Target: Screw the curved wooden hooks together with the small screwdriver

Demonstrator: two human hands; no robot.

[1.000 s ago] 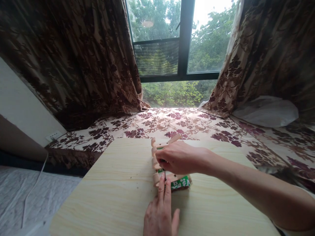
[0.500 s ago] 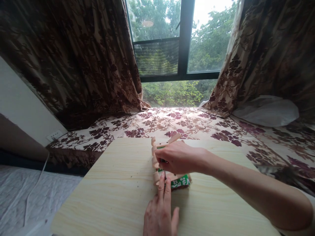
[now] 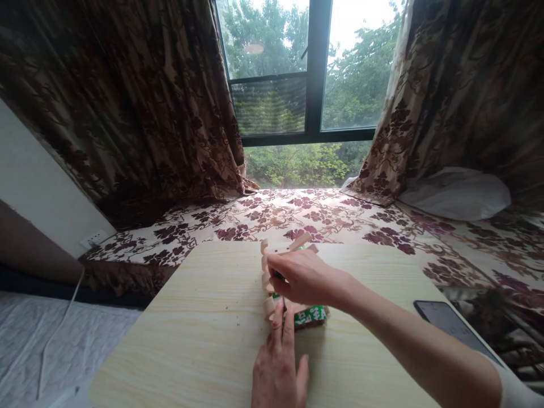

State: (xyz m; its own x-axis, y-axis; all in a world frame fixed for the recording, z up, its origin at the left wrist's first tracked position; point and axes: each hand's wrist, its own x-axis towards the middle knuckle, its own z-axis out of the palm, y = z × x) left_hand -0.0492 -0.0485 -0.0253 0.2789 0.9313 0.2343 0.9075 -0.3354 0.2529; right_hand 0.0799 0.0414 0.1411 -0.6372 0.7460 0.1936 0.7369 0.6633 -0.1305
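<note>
A small assembly of light wooden pieces [image 3: 268, 309], with rounded ends along its left side, lies near the middle of the table. At its near right, a green block with white markings [image 3: 311, 315] shows beside the wood. My right hand [image 3: 304, 275] is closed in a pinch over the assembly, around something dark that its fingers mostly hide. Just below it, my left hand [image 3: 278, 362] rests with two fingers stretched onto the assembly's near end, its thumb held apart. A thin dark piece shows between those fingertips; its kind is unclear.
The assembly lies on a pale wood-grain table [image 3: 191, 328]. A phone [image 3: 453, 326] lies at the table's right edge, partly behind my right forearm. Beyond is a floral-covered ledge [image 3: 323, 215] below the window, with a white plastic bag [image 3: 459, 192] on the right.
The view has shifted slightly and my right forearm sits lower and more to the left, so the phone now shows. Both hands stay at the assembly.
</note>
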